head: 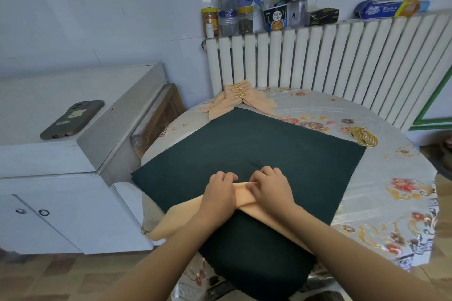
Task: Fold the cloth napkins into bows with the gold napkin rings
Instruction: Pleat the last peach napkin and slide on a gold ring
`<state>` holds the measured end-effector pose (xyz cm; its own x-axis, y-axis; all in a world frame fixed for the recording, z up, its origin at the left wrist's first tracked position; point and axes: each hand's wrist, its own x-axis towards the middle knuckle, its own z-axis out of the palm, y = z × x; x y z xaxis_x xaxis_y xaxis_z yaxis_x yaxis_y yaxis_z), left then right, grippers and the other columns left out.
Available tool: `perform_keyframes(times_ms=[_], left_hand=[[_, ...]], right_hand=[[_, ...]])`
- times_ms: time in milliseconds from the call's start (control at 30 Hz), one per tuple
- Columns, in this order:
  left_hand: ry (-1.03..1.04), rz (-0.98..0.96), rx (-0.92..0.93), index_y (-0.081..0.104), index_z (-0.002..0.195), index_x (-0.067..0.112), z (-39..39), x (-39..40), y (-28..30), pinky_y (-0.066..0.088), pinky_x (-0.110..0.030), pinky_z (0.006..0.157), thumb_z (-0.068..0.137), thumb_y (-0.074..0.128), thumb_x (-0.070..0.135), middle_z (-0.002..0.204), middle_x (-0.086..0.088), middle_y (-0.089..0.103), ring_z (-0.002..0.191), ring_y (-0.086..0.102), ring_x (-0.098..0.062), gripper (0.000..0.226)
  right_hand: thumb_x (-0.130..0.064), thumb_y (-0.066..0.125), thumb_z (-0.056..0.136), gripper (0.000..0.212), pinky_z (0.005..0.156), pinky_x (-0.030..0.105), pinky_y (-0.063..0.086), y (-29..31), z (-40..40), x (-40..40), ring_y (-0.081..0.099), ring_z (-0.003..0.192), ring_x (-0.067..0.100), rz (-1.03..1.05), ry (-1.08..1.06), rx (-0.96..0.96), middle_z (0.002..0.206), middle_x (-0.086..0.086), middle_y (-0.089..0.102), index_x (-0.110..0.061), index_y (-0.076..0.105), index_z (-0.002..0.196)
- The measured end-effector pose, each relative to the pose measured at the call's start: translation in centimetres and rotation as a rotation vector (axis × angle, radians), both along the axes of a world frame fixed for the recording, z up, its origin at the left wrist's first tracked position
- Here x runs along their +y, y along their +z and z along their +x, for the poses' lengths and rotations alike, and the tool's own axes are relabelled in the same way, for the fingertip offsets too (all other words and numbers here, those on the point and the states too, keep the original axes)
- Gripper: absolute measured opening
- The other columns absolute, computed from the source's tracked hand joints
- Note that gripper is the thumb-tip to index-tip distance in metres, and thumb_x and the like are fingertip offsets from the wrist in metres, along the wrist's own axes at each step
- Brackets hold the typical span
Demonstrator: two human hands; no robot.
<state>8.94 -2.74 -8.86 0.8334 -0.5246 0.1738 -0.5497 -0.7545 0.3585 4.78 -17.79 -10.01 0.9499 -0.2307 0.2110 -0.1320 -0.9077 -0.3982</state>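
A peach cloth napkin, folded into a long band, lies across a dark green cloth on the table. My left hand and my right hand sit side by side at the band's middle, fingers curled down and pinching its folds. The band's ends run out under my forearms to the lower left and lower right. At the far edge of the green cloth lie several finished peach bows held by gold rings. A loose pile of gold napkin rings rests at the right.
The round table has a shiny floral cover. A white radiator stands behind it, with jars, cups and boxes on its top. A white cabinet at the left carries a phone.
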Motion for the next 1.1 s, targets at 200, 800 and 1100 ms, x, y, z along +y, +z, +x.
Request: perform_keyframes(times_ms=[200, 800, 1100], left_hand=[[-0.392, 0.165, -0.059, 0.026, 0.148, 0.02, 0.2, 1.9, -1.6, 0.0, -0.022, 0.116, 0.089, 0.004, 0.052, 0.155, 0.003, 0.024, 0.142, 0.018, -0.011, 0.07], [-0.494, 0.259, -0.032, -0.006, 0.143, 0.043, 1.5, 2.5, -1.5, -0.003, -0.022, 0.115, 0.09, 0.001, 0.06, 0.158, 0.008, 0.005, 0.144, 0.006, -0.01, 0.055], [-0.475, 0.127, -0.001, 0.003, 0.146, 0.034, 1.9, 2.2, -0.9, 0.013, -0.017, 0.112, 0.097, 0.028, 0.037, 0.151, 0.007, 0.033, 0.138, 0.029, -0.012, 0.055]], right_hand=[[-0.034, 0.044, 0.083, 0.022, 0.068, 0.032, 0.045, -0.4, -1.1, 0.4, 0.05, 0.077, 0.017, -0.126, 0.06, -0.387, 0.081, -0.006, 0.058, -0.023, 0.062, 0.078], [-0.026, 0.053, 0.084, 0.018, 0.072, 0.028, 0.054, -1.4, -3.7, -3.8, 0.065, 0.085, 0.02, -0.277, 0.551, -0.496, 0.097, 0.0, 0.068, -0.014, 0.061, 0.075], [-0.033, 0.054, 0.085, 0.018, 0.064, 0.028, 0.054, -1.4, -2.3, -2.6, 0.064, 0.076, 0.016, -0.208, 0.55, -0.452, 0.092, -0.006, 0.068, -0.022, 0.068, 0.091]])
